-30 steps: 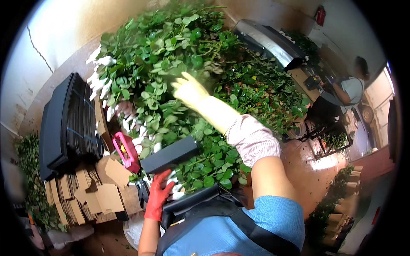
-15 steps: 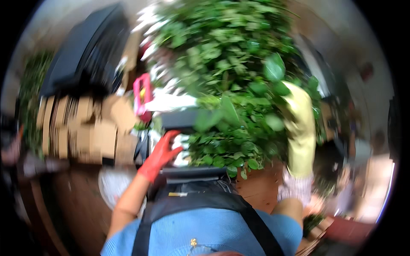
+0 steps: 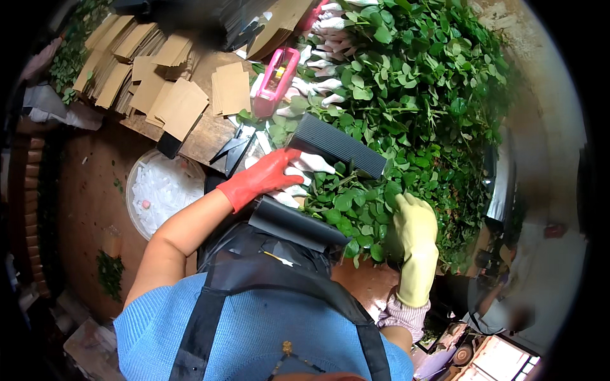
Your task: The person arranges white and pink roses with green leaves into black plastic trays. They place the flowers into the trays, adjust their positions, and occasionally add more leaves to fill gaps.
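Observation:
My left hand point(image 3: 264, 180), in a red rubber glove, lies curled over white-netted flower heads point(image 3: 312, 163), thumb and forefinger around them. The heads lie between a black ridged block point(image 3: 340, 146) and a black ridged panel point(image 3: 297, 222) near my apron. Their leafy stems point(image 3: 346, 206) run off to the right. My right hand point(image 3: 416, 232), in a long yellow glove, is closed at the leafy ends of this bunch; leaves partly hide its fingertips. A large heap of green leafy stems point(image 3: 432, 95) fills the far right, with more netted heads point(image 3: 327, 66) along its left side.
A pink tape dispenser point(image 3: 275, 82) stands beyond the black block. Stacked brown cardboard pieces point(image 3: 181, 108) cover the table at left. Black-handled scissors point(image 3: 236, 149) lie near my left hand. Below the table edge stands a round tub point(image 3: 165, 193) of white netting pieces.
My right hand has come down and nearer from above the stems. The long netted flower it carried across the block has been lowered into the bunch. My left fingers have curled over the heads.

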A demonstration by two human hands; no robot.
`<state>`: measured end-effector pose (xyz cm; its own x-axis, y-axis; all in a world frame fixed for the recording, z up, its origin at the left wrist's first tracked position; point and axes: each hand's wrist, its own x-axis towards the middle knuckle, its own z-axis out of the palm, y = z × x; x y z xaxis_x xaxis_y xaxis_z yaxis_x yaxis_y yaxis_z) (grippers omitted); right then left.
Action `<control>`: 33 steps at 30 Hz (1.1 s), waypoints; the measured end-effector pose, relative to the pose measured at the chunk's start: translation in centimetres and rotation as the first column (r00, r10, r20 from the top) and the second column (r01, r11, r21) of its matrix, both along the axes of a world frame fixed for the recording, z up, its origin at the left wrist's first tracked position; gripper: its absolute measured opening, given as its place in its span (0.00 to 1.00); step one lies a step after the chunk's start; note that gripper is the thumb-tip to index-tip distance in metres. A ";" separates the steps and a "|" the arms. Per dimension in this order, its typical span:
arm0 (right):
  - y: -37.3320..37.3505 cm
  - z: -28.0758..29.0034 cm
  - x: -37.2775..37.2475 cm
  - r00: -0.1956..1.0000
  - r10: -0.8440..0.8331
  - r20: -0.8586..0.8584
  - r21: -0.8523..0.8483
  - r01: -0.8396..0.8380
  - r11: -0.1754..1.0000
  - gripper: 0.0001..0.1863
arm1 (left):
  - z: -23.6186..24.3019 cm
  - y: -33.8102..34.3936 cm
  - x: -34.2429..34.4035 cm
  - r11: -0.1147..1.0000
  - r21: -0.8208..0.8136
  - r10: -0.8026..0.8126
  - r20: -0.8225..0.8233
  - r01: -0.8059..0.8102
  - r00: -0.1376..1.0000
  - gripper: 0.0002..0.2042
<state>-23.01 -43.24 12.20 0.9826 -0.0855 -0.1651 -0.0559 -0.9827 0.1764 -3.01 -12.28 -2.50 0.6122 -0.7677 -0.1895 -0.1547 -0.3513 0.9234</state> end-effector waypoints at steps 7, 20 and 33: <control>10.8 -2.3 8.8 0.923 -0.269 -0.275 0.258 0.340 0.904 0.22 | 3.1 -0.1 0.0 0.999 0.038 -0.029 -0.053 0.031 0.998 0.25; 11.3 -6.2 9.4 0.959 -0.268 -0.087 0.461 0.277 0.843 0.19 | -1.9 -1.1 0.0 0.991 -0.125 0.089 0.358 -0.047 0.930 0.21; 10.0 -9.2 10.2 0.901 -0.316 -0.297 0.136 0.367 0.920 0.22 | 0.0 2.0 -0.4 0.838 -0.443 0.358 0.005 -0.319 0.934 0.10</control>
